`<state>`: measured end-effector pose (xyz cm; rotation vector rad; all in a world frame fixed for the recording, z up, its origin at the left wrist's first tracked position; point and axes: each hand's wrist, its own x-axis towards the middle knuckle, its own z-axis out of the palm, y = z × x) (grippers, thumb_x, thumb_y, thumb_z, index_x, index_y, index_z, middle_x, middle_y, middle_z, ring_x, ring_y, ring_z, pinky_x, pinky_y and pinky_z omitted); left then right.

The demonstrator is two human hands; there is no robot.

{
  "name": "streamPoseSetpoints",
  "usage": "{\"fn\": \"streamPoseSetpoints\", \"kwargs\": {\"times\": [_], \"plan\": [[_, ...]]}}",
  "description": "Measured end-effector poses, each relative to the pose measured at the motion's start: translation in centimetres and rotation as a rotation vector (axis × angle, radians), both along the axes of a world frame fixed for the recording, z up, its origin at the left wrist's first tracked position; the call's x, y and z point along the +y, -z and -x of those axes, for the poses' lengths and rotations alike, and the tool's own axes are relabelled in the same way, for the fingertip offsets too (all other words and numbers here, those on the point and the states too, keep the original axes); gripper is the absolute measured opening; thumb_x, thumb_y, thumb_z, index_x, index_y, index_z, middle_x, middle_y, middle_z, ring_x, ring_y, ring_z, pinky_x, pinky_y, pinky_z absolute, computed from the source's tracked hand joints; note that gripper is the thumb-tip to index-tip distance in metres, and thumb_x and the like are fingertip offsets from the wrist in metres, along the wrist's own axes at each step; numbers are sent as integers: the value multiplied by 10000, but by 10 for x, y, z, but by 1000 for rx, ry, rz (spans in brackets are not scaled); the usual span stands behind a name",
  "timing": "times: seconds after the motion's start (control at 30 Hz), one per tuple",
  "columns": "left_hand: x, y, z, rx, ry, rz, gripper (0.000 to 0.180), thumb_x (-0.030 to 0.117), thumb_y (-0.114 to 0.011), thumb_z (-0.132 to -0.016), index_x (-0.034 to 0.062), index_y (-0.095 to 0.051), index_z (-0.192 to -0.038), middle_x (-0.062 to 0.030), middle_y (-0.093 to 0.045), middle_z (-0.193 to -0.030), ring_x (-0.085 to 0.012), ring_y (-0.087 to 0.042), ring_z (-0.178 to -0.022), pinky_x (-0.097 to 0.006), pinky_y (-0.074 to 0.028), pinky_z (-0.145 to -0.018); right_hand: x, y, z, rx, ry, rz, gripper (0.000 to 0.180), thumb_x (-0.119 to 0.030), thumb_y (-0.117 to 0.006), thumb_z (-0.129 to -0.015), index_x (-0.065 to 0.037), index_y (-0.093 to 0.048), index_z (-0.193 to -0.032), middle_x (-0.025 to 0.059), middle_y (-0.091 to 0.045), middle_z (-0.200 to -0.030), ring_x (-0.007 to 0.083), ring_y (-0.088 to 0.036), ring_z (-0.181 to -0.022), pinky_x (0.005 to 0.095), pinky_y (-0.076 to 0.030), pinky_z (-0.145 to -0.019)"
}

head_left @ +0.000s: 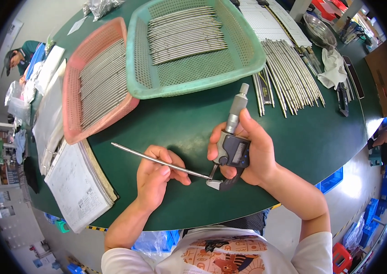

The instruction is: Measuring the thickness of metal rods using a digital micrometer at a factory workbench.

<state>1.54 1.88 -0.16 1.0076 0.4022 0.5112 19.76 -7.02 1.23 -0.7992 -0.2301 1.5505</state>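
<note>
Between the thumb and fingers of my left hand (pixel 158 176) is a thin metal rod (pixel 132 150), slanting down to the right. My right hand (pixel 258 153) grips a digital micrometer (pixel 233 150), its thimble pointing up and its dark display facing me. The rod's right end sits at the micrometer's jaws, between spindle and anvil; whether both faces touch it is too small to tell. Beyond my hands stands a green plastic basket (pixel 196 87) with a row of similar rods in it. Left of it, a pink basket (pixel 72 114) holds many more.
Loose rods (pixel 291 75) lie in a row on the green table (pixel 193 205) at the right, beside a white cloth (pixel 333 68) and a metal bowl (pixel 319 29). A stack of papers (pixel 79 182) lies at the left edge. Another person (pixel 22 57) is at the far left.
</note>
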Motion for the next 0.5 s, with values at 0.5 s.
{"fn": "streamPoseSetpoints", "kwargs": {"times": [0.5], "plan": [[-4,-9,-1,165,-63,25,198,61,-545,-793,47,-363,-869,-127,-517,-829,-206,-587,-720,-295,-527,-609,1,-5,0,-6,-29,26,568,-494,-216,-849,-4,-504,-851,119,-561,-681,150,-431,-371,236,-363,-389]]}}
